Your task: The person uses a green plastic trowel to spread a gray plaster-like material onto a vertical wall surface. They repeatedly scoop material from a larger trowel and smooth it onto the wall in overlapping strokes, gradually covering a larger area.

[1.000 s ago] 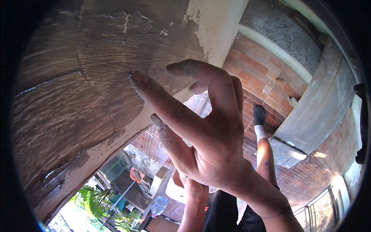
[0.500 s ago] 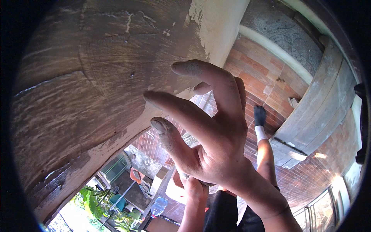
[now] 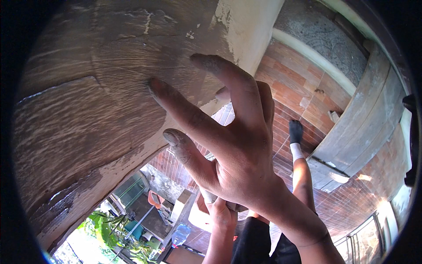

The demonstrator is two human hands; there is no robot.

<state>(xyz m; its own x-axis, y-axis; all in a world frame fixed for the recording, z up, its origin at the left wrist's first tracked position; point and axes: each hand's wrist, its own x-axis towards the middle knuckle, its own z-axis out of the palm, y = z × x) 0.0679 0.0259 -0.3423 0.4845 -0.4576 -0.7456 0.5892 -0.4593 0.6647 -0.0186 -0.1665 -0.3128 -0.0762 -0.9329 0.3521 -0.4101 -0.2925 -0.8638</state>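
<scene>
My right hand [image 3: 233, 141] is raised in the middle of the view with its fingers spread, and grey smears coat the fingertips. Its index fingertip is at the surface of a wall [image 3: 88, 119] coated with wet-looking brown-grey plaster; I cannot tell whether it touches. The plaster carries fine streaks, a few ridges and pale cracks. Below and behind it, my left hand [image 3: 222, 215] is closed round something mostly hidden by my right hand; only a pale edge and a greyish bit show.
A wooden bench [image 3: 351, 127] curves along the right over a reddish tiled floor [image 3: 299, 79]. My leg ends in a dark sock [image 3: 296, 132]. At lower left are a clear plastic bottle [image 3: 180, 234], an orange object [image 3: 155, 199], green plants [image 3: 103, 229] and a pale box [image 3: 200, 215].
My right hand has moved left and slightly up along the wall, fingers still spread. A ridge in the plaster near the index fingertip looks shorter. My left hand has hardly moved.
</scene>
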